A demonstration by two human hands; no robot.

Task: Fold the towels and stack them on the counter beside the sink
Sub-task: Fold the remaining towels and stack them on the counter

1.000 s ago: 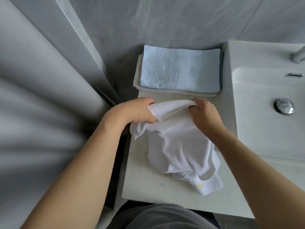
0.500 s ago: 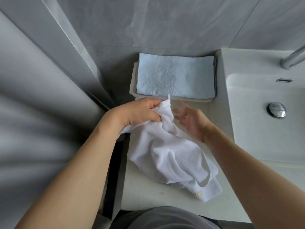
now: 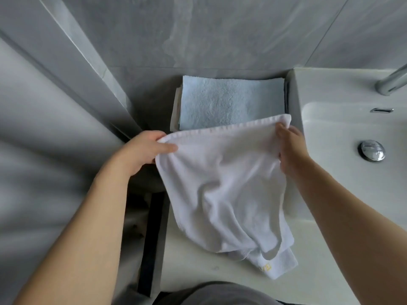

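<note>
Two bare hands hold a white towel (image 3: 222, 183) up by its top hem, one at each upper corner; the left hand (image 3: 143, 150) pinches the left corner, thumb lying flat over the front of the cloth and the fingers curled out of sight behind it; the right hand (image 3: 290, 148) grips the right corner, fingers wrapped round the edge. The hands are spread apart so the ribbed hem runs taut between them, most likely to open the crumpled cloth flat before the first fold; the body of the towel hangs wrinkled below the hem, and its lower end, with a small yellow mark near the corner, rests bunched on the pale bench (image 3: 198, 280) close to the person's body.

Just beyond the raised hem, at the back of the bench against the grey tiled wall (image 3: 220, 36), lies a stack of towels already folded; a light blue towel (image 3: 231, 102) is on top, with the edges of a cream one showing beneath on its left side. The stack sits just beside the white sink (image 3: 343, 137), which is on the right; its metal drain plug (image 3: 372, 150) and part of a chrome tap (image 3: 391, 83) are visible. The white towel is not yet folded, and judging by the layout it belongs on that stack once it is.
</note>
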